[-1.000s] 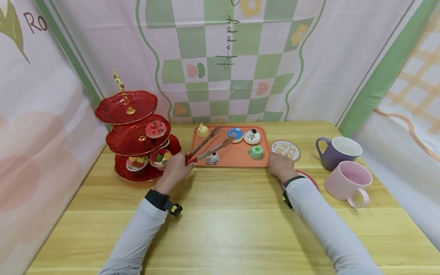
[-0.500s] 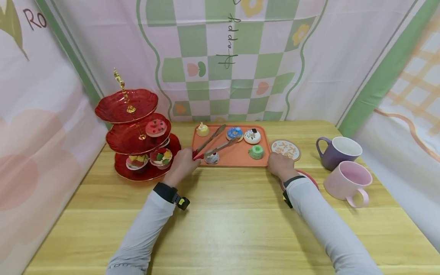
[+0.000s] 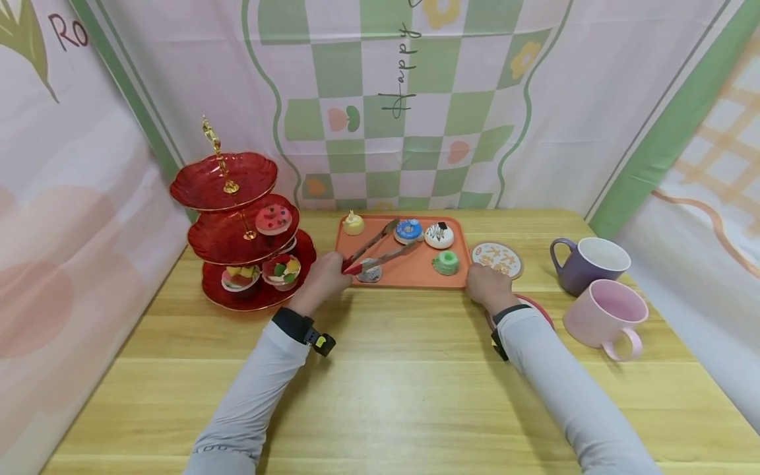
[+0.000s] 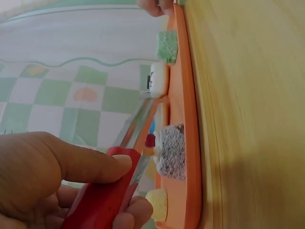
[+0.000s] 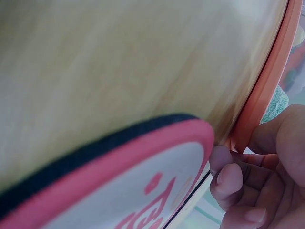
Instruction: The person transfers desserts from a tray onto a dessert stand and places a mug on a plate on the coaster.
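My left hand (image 3: 325, 278) grips the red handle of a pair of tongs (image 3: 380, 248). Their arms stand apart and reach over the orange tray (image 3: 410, 277), just above a grey cake with a cherry (image 3: 369, 272). The left wrist view shows the thumb (image 4: 90, 164) pressed on the red handle (image 4: 107, 198), with the grey cake (image 4: 171, 152) close beside it. My right hand (image 3: 487, 285) holds the tray's front right corner; its curled fingers (image 5: 236, 183) lie against the tray's edge (image 5: 267, 90). The tray also holds a yellow cake (image 3: 353, 224), a blue donut (image 3: 408, 229), a white cake (image 3: 439, 235) and a green cake (image 3: 445, 262).
A red three-tier stand (image 3: 237, 191) with several small cakes stands at the left. Right of the tray lie a patterned coaster (image 3: 497, 257) and a pink-rimmed coaster (image 3: 539, 309) under my right wrist. A purple mug (image 3: 588, 264) and a pink mug (image 3: 605, 313) stand at the right.
My left hand has moved right toward the tray, bringing the tongs lower over the grey cake. The right hand has stayed at the tray's corner.
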The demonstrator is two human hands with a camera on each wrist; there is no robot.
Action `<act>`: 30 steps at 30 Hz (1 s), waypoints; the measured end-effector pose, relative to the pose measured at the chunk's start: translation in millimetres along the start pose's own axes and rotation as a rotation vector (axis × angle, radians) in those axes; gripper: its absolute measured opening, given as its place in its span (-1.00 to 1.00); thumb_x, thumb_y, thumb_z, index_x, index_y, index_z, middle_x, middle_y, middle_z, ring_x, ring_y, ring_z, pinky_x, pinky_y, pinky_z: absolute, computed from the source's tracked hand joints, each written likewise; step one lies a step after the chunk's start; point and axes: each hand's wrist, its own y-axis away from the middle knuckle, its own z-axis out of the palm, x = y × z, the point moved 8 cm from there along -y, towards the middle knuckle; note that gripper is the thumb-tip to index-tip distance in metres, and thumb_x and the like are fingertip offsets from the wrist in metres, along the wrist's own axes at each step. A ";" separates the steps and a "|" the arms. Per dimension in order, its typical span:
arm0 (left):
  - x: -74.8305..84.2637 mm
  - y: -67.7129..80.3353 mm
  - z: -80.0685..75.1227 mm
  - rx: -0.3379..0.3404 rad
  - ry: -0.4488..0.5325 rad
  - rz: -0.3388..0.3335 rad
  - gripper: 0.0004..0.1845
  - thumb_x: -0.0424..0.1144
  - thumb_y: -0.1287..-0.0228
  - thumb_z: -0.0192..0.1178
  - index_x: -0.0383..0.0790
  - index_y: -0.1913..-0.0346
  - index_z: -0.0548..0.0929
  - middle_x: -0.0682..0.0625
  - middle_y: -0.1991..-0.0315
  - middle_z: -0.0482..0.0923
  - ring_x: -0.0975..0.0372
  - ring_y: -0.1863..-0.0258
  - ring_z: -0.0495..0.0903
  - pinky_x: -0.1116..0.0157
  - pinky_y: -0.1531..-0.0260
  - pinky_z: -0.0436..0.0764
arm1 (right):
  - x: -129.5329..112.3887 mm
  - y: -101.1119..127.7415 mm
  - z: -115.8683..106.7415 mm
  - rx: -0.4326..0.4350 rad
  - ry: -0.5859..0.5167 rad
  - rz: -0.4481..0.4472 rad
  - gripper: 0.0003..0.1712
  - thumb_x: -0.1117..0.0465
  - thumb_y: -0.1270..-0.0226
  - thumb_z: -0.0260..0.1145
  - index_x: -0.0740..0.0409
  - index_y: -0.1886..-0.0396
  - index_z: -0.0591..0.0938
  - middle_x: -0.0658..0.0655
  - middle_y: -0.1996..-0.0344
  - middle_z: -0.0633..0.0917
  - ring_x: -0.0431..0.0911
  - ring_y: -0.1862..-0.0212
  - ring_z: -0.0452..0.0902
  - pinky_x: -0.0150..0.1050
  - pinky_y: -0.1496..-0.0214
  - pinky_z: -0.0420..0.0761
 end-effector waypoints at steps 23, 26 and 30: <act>10.5 4.9 -0.2 0.113 -0.172 0.032 -0.86 -0.23 -0.14 0.26 -0.26 0.36 0.59 -0.07 0.56 0.48 0.10 0.58 0.44 0.27 0.66 0.37 | 0.3 0.5 -0.1 -0.001 -0.007 -0.003 -0.76 0.31 -0.29 0.03 0.41 0.18 0.48 0.34 0.30 0.57 0.16 0.26 0.52 0.13 0.31 0.47; 10.2 5.6 -0.7 0.133 -0.162 0.050 -0.87 -0.25 -0.15 0.26 -0.27 0.35 0.61 -0.06 0.55 0.48 0.11 0.58 0.43 0.28 0.65 0.37 | 0.3 0.6 -0.2 0.001 -0.005 -0.003 -0.77 0.31 -0.28 0.03 0.41 0.19 0.49 0.34 0.31 0.57 0.15 0.27 0.52 0.12 0.33 0.48; 9.5 6.4 -0.8 0.145 -0.152 0.056 -0.88 -0.27 -0.14 0.25 -0.28 0.34 0.61 -0.07 0.55 0.48 0.11 0.59 0.43 0.29 0.64 0.36 | 0.4 0.8 -0.4 0.003 -0.004 -0.001 -0.76 0.30 -0.28 0.04 0.41 0.19 0.49 0.33 0.33 0.57 0.14 0.29 0.52 0.11 0.35 0.48</act>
